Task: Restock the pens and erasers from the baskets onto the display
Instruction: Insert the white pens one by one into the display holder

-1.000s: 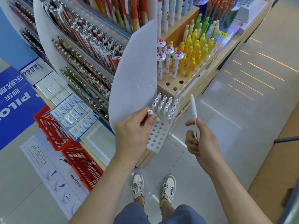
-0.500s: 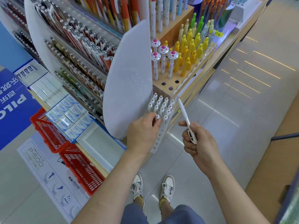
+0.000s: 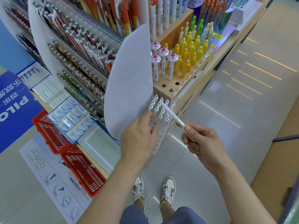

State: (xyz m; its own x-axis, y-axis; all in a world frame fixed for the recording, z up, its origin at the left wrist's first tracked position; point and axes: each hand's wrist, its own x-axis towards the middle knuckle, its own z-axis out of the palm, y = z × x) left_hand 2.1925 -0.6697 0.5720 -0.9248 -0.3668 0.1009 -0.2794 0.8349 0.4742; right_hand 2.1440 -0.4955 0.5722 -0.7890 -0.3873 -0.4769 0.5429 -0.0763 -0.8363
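Note:
My right hand point(image 3: 202, 141) pinches a white pen point(image 3: 173, 114) by its lower end; the pen slants up-left, its tip over the white pens standing in the white perforated rack point(image 3: 159, 139) at the display corner. My left hand point(image 3: 139, 138) rests against the rack's left side, fingers curled toward its holes; whether it holds anything is hidden. Two red baskets point(image 3: 80, 168) sit on the floor at lower left. Boxed erasers point(image 3: 71, 117) lie on the low shelf.
A curved white panel point(image 3: 129, 81) stands just left of the rack. Behind it a wooden block point(image 3: 166, 89) holds mushroom-topped and yellow pens. Rows of hanging pens fill the display to the left. Tiled floor lies to the right; my shoes are below.
My right hand has tipped the pen from upright to slanting left and brought its tip over the rack. My left hand has slid down the rack's side.

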